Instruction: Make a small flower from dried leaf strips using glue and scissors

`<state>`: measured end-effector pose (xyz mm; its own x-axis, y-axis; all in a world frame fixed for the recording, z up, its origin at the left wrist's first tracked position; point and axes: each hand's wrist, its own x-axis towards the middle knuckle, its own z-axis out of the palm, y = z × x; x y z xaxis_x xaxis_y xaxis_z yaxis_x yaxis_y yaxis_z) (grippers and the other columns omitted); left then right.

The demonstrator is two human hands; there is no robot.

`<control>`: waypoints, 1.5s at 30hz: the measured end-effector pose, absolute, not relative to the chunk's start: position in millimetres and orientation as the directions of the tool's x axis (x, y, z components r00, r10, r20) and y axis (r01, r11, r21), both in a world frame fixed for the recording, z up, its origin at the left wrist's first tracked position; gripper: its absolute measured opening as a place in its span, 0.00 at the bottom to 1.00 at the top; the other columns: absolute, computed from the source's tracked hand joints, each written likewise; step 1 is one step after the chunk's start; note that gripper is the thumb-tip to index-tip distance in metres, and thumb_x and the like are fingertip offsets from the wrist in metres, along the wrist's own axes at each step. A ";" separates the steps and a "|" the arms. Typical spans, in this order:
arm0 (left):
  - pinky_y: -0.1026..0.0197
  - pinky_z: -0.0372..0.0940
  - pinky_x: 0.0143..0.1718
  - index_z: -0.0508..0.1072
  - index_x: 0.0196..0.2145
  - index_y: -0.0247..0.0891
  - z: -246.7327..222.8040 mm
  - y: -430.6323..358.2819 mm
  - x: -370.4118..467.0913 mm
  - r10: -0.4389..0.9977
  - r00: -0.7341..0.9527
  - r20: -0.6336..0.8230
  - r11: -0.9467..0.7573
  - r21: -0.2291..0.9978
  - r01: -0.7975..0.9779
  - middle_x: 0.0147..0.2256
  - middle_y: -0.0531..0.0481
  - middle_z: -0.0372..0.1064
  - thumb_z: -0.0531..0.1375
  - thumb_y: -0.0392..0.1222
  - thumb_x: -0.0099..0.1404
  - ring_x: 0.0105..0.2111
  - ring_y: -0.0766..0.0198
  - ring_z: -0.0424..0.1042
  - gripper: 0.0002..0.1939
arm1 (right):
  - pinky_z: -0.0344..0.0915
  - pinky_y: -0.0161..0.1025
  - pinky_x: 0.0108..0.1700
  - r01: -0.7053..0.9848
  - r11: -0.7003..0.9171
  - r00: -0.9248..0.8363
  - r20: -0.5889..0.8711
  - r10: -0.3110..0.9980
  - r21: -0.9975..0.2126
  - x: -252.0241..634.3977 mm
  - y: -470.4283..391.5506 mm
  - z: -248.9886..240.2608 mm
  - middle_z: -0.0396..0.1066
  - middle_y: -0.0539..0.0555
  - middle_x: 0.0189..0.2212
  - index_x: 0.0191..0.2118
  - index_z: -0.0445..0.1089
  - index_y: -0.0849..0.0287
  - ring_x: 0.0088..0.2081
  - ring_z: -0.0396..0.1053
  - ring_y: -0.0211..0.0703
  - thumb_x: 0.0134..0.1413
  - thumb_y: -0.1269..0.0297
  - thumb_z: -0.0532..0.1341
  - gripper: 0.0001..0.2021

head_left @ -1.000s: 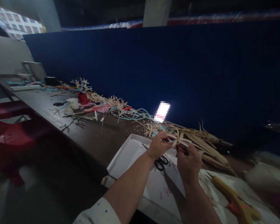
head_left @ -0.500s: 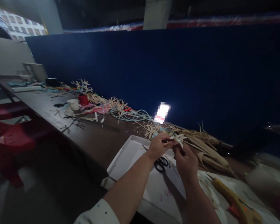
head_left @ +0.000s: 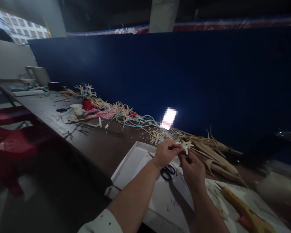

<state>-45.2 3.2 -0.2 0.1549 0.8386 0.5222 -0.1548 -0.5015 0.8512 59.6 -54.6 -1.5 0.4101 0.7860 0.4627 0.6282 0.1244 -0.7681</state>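
Observation:
A small pale flower (head_left: 188,146), its petals like strips of dried husk, is held up over the far edge of a shallow white box (head_left: 126,165). My left hand (head_left: 165,152) pinches it from the left, thumb and index finger together at its base. From below and to the right, my right hand (head_left: 193,168) closes its fingers on the flower's underside; the stem is hidden by the fingers. Black-handled scissors (head_left: 168,172) lie in the box beneath my left hand. Dried husks (head_left: 220,161) are heaped just beyond my right hand.
A yellow glue gun (head_left: 247,208) lies at the right front. Against the blue partition (head_left: 116,68) leans a bright, blurred-out screen (head_left: 168,118). Pale blue cords (head_left: 142,121), a red thread spool (head_left: 87,104) and a white cup (head_left: 76,109) sit farther left. Red chairs (head_left: 14,139) stand beside the table.
The flower has tilted slightly and dipped a little between my fingers. Both hands keep their grip in nearly the same place.

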 end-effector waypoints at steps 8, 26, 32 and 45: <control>0.64 0.63 0.36 0.76 0.27 0.35 -2.9 6.2 -44.8 0.854 0.087 0.513 -0.497 0.854 -0.156 0.28 0.50 0.68 0.64 0.42 0.54 0.31 0.67 0.67 0.07 | 0.62 0.36 0.25 0.568 0.152 0.412 0.440 0.798 -0.809 56.6 -54.8 -0.6 0.74 0.55 0.28 0.37 0.73 0.62 0.20 0.66 0.40 0.47 0.49 0.59 0.20; 0.64 0.63 0.34 0.77 0.28 0.36 -2.9 5.5 -45.1 0.824 0.139 0.549 -0.544 0.836 -0.076 0.28 0.50 0.68 0.62 0.41 0.56 0.31 0.66 0.67 0.06 | 0.61 0.36 0.25 0.588 0.155 0.399 0.452 0.798 -0.794 58.9 -53.1 -3.9 0.73 0.55 0.27 0.36 0.74 0.61 0.20 0.65 0.40 0.49 0.50 0.58 0.18; 0.64 0.64 0.37 0.78 0.30 0.36 -2.0 4.6 -44.9 0.837 0.152 0.526 -0.514 0.851 -0.110 0.29 0.49 0.70 0.63 0.40 0.55 0.34 0.64 0.69 0.06 | 0.60 0.36 0.25 0.600 0.154 0.385 0.452 0.804 -0.785 57.6 -54.3 -0.9 0.71 0.53 0.22 0.33 0.73 0.61 0.18 0.64 0.40 0.50 0.50 0.57 0.18; 0.63 0.62 0.41 0.78 0.33 0.38 -0.3 2.7 -45.7 0.812 0.220 0.541 -0.554 0.832 -0.002 0.31 0.49 0.72 0.60 0.48 0.58 0.36 0.63 0.67 0.11 | 0.57 0.36 0.23 0.647 0.139 0.349 0.452 0.821 -0.750 58.5 -55.2 -2.3 0.68 0.50 0.17 0.37 0.72 0.60 0.18 0.63 0.40 0.54 0.54 0.53 0.16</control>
<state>-45.7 2.7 -0.3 0.2196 0.8119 0.5410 -0.0017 -0.5542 0.8324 58.5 -55.2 -2.3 0.3486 0.8209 0.4523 0.6466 0.1387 -0.7501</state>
